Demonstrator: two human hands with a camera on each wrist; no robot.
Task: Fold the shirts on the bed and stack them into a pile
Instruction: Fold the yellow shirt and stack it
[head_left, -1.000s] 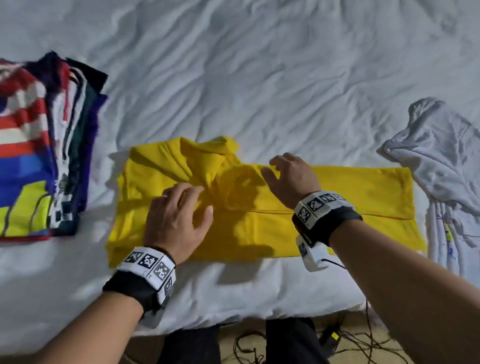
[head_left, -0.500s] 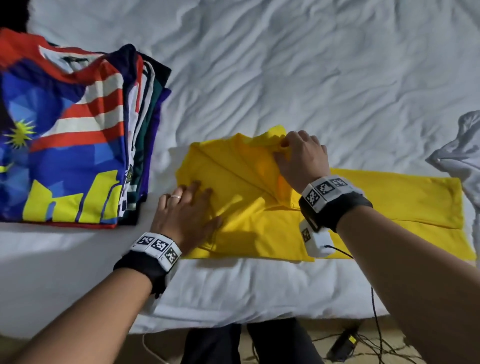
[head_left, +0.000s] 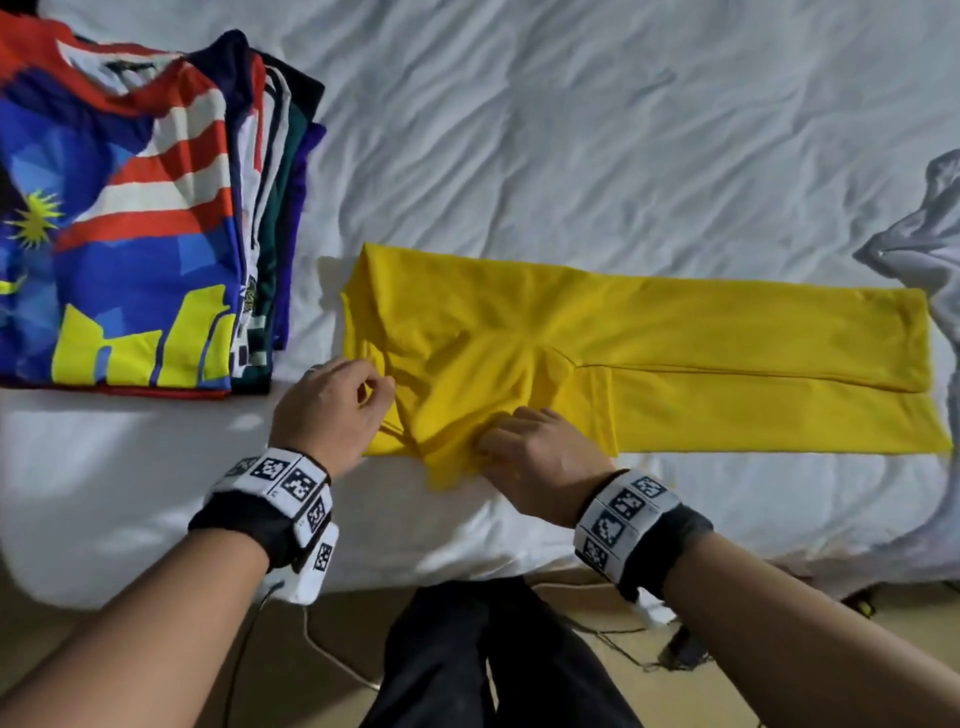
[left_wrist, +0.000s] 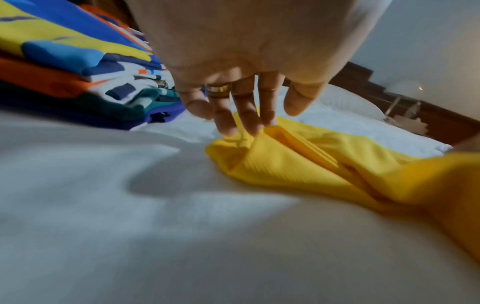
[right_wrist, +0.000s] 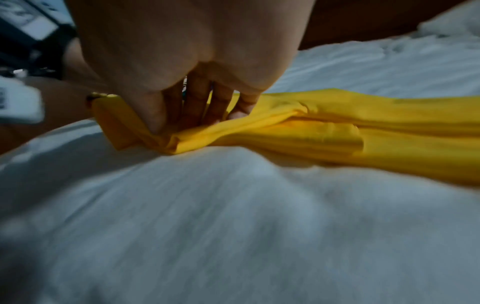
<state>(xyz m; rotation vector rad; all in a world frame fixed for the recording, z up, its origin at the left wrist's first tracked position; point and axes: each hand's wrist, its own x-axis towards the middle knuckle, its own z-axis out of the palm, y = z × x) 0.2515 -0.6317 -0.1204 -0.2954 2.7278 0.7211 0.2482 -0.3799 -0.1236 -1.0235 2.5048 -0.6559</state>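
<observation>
Both hands have dropped from the collar end to the near edge of the yellow shirt (head_left: 649, 358) since 0.5 s ago. R hand (head_left: 540, 462) pinches bunched fabric at 6 o'clock; L hand (head_left: 332, 410) pinches the near-left corner at 8 o'clock. Shirt lies lengthwise on the white bed (head_left: 571, 156), w/ folded pile (head_left: 130, 208) at 10 o'clock, white shirt (head_left: 930, 249) at 3.

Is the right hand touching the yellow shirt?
Touching. The right wrist view shows the right hand pinching the yellow shirt at its near edge.
</observation>
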